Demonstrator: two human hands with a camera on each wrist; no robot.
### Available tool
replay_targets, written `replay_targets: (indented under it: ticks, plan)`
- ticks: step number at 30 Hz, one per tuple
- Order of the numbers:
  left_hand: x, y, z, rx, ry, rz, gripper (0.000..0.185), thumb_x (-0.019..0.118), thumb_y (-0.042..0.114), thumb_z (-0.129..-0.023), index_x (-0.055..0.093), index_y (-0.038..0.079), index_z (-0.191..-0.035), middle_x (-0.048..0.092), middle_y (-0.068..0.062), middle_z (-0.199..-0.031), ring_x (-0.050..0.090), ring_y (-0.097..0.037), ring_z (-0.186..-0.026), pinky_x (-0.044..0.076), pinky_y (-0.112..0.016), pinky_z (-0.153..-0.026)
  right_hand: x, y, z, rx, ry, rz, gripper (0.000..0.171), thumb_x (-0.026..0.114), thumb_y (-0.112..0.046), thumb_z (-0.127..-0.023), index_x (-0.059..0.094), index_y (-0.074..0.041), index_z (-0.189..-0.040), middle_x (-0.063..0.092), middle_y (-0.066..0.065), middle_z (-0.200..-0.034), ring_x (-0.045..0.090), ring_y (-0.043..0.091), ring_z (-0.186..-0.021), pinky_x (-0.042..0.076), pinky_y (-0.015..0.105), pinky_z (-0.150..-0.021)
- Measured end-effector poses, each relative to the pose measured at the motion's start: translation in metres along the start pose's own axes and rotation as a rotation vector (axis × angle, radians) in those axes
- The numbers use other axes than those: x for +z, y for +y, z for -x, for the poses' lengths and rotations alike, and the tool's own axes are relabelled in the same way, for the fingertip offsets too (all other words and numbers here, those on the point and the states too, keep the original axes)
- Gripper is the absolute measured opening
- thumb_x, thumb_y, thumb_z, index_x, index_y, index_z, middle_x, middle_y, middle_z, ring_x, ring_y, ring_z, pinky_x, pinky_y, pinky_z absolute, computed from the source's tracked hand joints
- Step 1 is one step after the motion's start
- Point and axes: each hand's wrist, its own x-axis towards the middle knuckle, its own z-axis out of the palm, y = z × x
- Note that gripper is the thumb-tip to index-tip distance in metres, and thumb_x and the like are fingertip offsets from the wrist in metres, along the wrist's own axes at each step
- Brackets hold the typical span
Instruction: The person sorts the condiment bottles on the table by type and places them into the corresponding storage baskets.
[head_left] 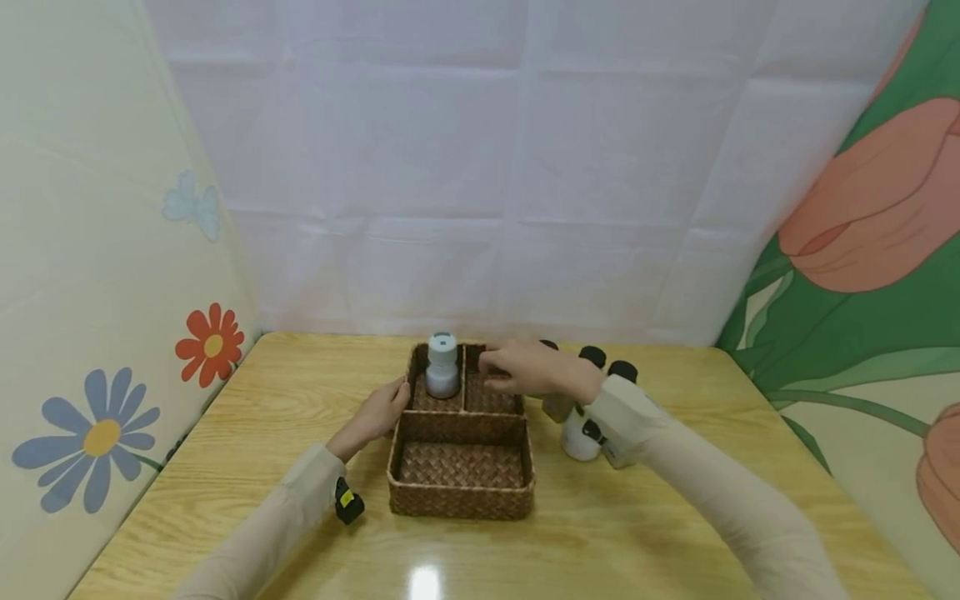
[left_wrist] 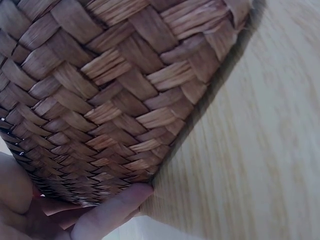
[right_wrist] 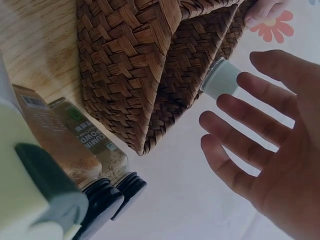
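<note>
Woven brown strips make up the basket [head_left: 461, 487], which sits mid-tabletop [head_left: 675, 533] and looks light, fairly stiff, and rough enough not to slip; its rim or outer wall seems the natural place to take hold. Inside its back-left compartment a white bottle [head_left: 442, 367] stands upright, probably light, smooth plastic, best gripped round the body. Against the basket's left wall the left hand [head_left: 378, 412] rests, fingers touching the weave. Over the back-right compartment the right hand [head_left: 525, 368] hovers, fingers spread, holding nothing. Right of the basket stand dark-capped spice jars [head_left: 592, 358].
</note>
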Motion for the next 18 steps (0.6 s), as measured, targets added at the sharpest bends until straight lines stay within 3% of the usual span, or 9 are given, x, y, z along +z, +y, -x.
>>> replay_targets:
  ticks: [11, 14, 16, 18]
  plan:
    - [0.0003, 0.0004, -0.0003, -0.017, 0.000, 0.024, 0.052, 0.027, 0.023, -0.111, 0.022, -0.006, -0.154, 0.034, 0.001, -0.048, 0.024, -0.011, -0.038, 0.043, -0.037, -0.054, 0.0018, -0.0010, 0.0056, -0.059, 0.045, 0.013, 0.016, 0.060, -0.025, -0.101, 0.066, -0.012, -0.109, 0.057, 0.004, -0.103, 0.053, 0.010, -0.077, 0.046, 0.027, -0.062]
    - [0.0002, 0.0013, 0.0000, -0.046, -0.004, 0.043, 0.052, 0.028, 0.023, -0.111, 0.023, -0.004, -0.154, 0.037, -0.006, -0.051, 0.027, -0.013, -0.041, 0.047, -0.037, -0.055, 0.0026, -0.0014, 0.0068, -0.067, 0.045, 0.006, 0.015, 0.060, -0.023, -0.101, 0.067, -0.012, -0.108, 0.059, 0.005, -0.102, 0.054, 0.011, -0.077, 0.046, 0.027, -0.062]
    - [-0.0001, 0.0018, 0.0005, -0.069, -0.001, 0.065, 0.052, 0.029, 0.023, -0.111, 0.024, -0.004, -0.155, 0.056, -0.018, -0.071, 0.037, -0.012, -0.047, 0.051, -0.038, -0.057, 0.0031, -0.0013, 0.0074, -0.062, 0.043, 0.009, 0.014, 0.061, -0.023, -0.101, 0.067, -0.012, -0.107, 0.059, 0.005, -0.101, 0.055, 0.012, -0.078, 0.047, 0.028, -0.064]
    - [-0.0007, 0.0018, 0.0007, -0.097, -0.004, 0.086, 0.052, 0.029, 0.025, -0.111, 0.024, -0.002, -0.155, 0.058, -0.028, -0.089, 0.040, -0.013, -0.052, 0.054, -0.039, -0.058, 0.0035, -0.0010, 0.0082, -0.054, 0.037, 0.006, 0.014, 0.061, -0.022, -0.101, 0.067, -0.012, -0.107, 0.060, 0.003, -0.101, 0.056, 0.012, -0.078, 0.048, 0.028, -0.065]
